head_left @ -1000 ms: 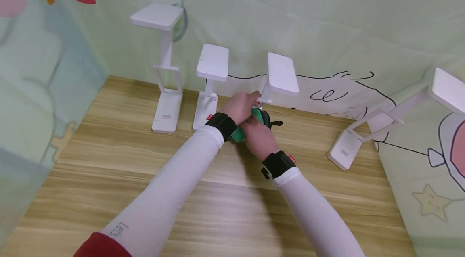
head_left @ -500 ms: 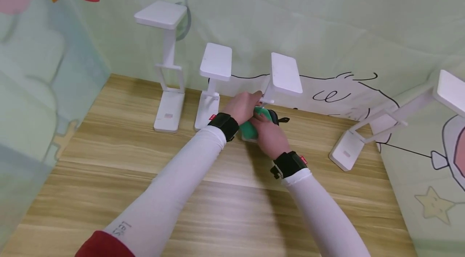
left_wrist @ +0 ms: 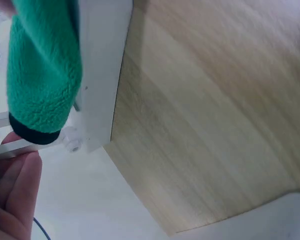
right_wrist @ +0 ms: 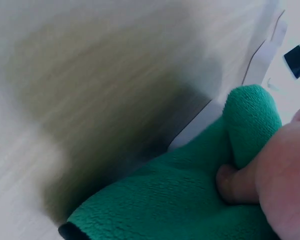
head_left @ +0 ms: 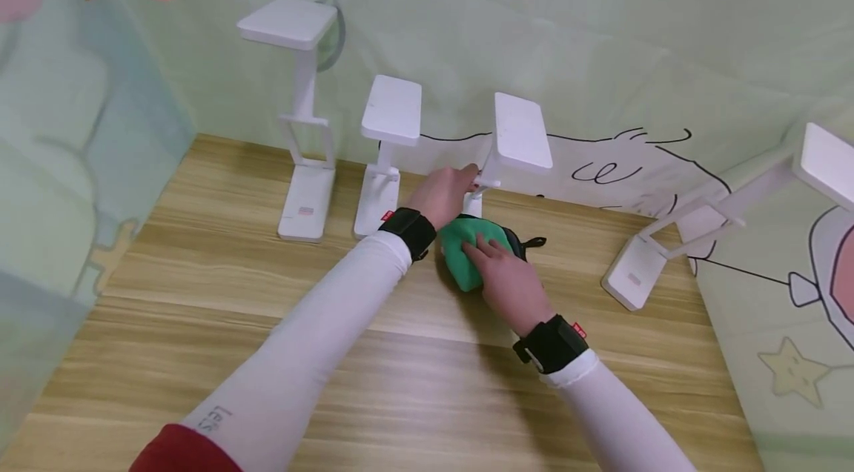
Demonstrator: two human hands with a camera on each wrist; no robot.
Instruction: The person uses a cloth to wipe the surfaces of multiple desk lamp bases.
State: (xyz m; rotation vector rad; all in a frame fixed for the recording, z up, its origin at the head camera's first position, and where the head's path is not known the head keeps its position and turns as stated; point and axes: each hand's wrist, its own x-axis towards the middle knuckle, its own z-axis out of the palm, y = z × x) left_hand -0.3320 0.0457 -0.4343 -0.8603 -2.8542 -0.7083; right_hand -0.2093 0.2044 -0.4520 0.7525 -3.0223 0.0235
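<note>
Left hand: A person's left hand [head_left: 440,195] pinches a thin white arm bar [left_wrist: 21,148] of the desk lamp [head_left: 523,133] just beyond it.
Green cloth: Grasped by the right hand [head_left: 512,285], one digit sunk in its folds, the green cloth [head_left: 460,261] covers the lamp's base.
Tip risk: Uneven pressure from the right hand could slide or topple the lamp should the left hand's pinch slip.
Neighbors: One lamp [head_left: 391,112] stands near the left hand's outer side; another [head_left: 830,167], well right of the right hand.
Tabletop: Wood grain [head_left: 400,383] spreads beneath both hands.
Room: A cartoon-printed backdrop [head_left: 600,50] hangs behind them.
</note>
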